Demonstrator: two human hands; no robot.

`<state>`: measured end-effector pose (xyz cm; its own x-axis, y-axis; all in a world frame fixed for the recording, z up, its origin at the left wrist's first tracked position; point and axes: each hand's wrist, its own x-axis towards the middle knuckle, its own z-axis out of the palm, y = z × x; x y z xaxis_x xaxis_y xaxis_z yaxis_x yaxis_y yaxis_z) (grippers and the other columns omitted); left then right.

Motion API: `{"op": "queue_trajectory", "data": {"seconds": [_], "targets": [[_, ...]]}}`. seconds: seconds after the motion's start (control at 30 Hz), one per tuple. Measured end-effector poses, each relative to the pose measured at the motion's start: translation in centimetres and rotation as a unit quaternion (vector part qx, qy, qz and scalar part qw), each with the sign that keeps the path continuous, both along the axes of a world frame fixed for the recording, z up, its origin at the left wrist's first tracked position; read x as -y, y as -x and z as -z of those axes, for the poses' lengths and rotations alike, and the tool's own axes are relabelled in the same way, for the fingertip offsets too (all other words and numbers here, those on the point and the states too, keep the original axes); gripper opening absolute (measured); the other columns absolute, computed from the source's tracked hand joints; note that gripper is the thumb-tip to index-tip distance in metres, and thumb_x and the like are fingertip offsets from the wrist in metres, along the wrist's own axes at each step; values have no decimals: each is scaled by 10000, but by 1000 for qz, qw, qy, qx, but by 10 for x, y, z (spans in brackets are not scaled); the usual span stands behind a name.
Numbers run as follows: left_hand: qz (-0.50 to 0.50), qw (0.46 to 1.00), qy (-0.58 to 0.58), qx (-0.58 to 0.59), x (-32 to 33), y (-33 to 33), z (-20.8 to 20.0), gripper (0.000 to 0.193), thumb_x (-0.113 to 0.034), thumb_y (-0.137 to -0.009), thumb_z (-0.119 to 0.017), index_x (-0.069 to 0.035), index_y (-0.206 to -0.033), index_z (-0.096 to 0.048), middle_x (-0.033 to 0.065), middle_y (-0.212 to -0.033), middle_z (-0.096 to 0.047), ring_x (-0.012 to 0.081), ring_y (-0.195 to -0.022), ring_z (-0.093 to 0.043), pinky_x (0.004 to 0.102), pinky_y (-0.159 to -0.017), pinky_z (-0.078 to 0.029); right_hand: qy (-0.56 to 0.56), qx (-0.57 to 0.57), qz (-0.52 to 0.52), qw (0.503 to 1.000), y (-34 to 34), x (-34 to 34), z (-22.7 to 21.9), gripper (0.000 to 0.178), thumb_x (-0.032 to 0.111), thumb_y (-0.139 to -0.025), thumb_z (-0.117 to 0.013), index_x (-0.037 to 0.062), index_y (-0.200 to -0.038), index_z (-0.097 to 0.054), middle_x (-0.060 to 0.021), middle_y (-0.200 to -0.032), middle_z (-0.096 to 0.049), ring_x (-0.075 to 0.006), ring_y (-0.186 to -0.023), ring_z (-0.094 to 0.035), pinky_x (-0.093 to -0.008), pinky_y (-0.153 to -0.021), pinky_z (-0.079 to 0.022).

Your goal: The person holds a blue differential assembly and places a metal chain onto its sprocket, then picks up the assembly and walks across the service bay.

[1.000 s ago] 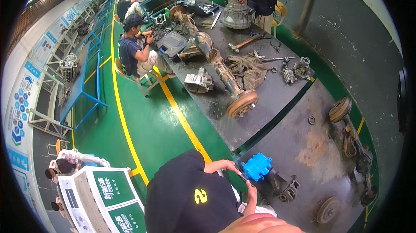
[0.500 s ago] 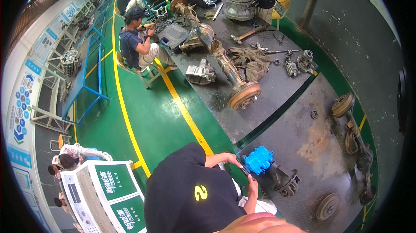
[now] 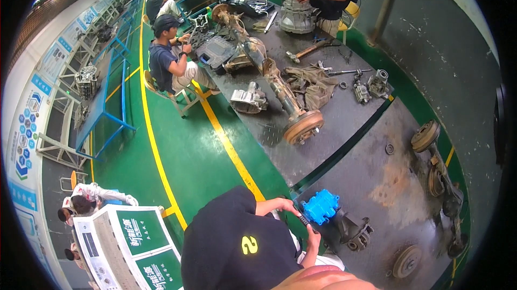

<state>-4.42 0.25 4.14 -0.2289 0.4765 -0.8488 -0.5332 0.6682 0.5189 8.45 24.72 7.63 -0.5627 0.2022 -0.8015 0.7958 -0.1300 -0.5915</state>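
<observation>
My left hand (image 3: pixel 291 207) and my right hand (image 3: pixel 311 239) are closed on opposite ends of a short dark bar-like piece with light ridges (image 3: pixel 304 219). Its exact kind is too small to make out. Just beyond it, at the table's near edge, lies a bright blue metal housing (image 3: pixel 321 206). A dark cast-metal part with a forked end (image 3: pixel 354 230) rests beside the housing. Both hands are apart from these parts. My dark sleeve (image 3: pixel 237 236) fills the lower middle.
A drum-shaped part (image 3: pixel 406 261), a small ring (image 3: pixel 389 149) and a rusty axle (image 3: pixel 452 201) are on the near table. Across a gap, the far table bears a long axle (image 3: pixel 280 88), a silver housing (image 3: pixel 249 98) and a hammer (image 3: pixel 307 52). Co-workers sit left and stand beyond.
My hands have shifted slightly, with the dark piece still between them. At the far table a co-worker's hands have moved a little on the large casing.
</observation>
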Motion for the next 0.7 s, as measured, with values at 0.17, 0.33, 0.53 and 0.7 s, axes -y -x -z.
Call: {"op": "queue_trajectory", "data": {"seconds": [0.17,0.33,0.53,0.7], "targets": [[9,1000,6,8,7,-2,-15,999,-686,-687,-794,0,-1372,-555,216,-1374,-554,340,-1201,-569,447,-968,-478,-56,-10,-4,998,7,15,-29,457,241,-801,-826,-30,-1142,-688,-81,-1068,-692,-203,-945,-630,-326,-896,-472],[14,1000,18,14,17,-11,-17,1003,-688,-686,-793,3,-1372,-554,216,-1373,-555,338,-1198,-570,445,-965,-478,-36,5,-4,999,12,13,-38,475,216,-786,-835,-32,-1160,-678,-88,-1107,-685,-202,-977,-627,-329,-919,-466],[26,999,22,18,22,-10,-22,1007,-691,-686,-792,7,-1371,-552,215,-1370,-555,337,-1195,-570,442,-961,-478,-20,3,6,1000,13,10,-33,537,215,-773,-847,-35,-1206,-651,-103,-1148,-676,-210,-1016,-623,-336,-940,-460],[27,999,17,13,13,1,-23,1011,-693,-685,-790,11,-1371,-551,215,-1368,-555,335,-1192,-570,440,-958,-478,-25,22,5,999,11,8,-30,538,226,-778,-843,-44,-1201,-652,-113,-1142,-680,-209,-1006,-629,-339,-935,-465]]}}
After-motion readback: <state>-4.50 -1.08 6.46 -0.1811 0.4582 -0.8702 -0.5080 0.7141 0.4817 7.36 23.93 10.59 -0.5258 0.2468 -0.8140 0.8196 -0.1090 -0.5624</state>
